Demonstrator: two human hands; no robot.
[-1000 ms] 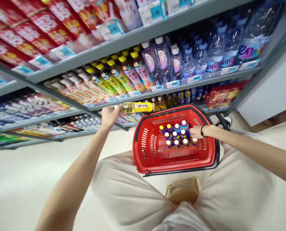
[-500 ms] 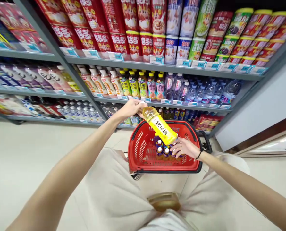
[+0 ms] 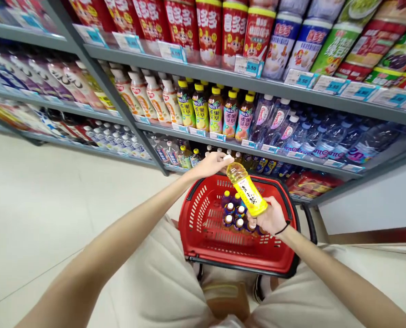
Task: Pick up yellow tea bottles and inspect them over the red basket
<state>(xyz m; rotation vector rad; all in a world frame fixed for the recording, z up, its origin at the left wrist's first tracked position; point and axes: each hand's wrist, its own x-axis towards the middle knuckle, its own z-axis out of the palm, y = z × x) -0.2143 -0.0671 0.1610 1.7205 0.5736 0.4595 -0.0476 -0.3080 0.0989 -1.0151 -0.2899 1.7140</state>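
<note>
My left hand reaches forward over the basket's far rim, its fingertips at the white cap of a yellow-labelled drink bottle. The bottle tilts above the red plastic shopping basket, and my right hand wraps its lower end. Below them stand several purple-labelled small bottles with white caps, partly hidden by the right hand and the yellow-labelled bottle.
Grey store shelving holding canned goods and bottled drinks rises ahead, with blue price tags along its edges. A black basket handle hangs at the right. My beige shorts lie below, with a pale floor to the left.
The yellow-labelled bottle has swung from level beside the shelf to tilted above the basket. My right hand has moved off the small bottles onto its lower end. The view has turned toward the shelves.
</note>
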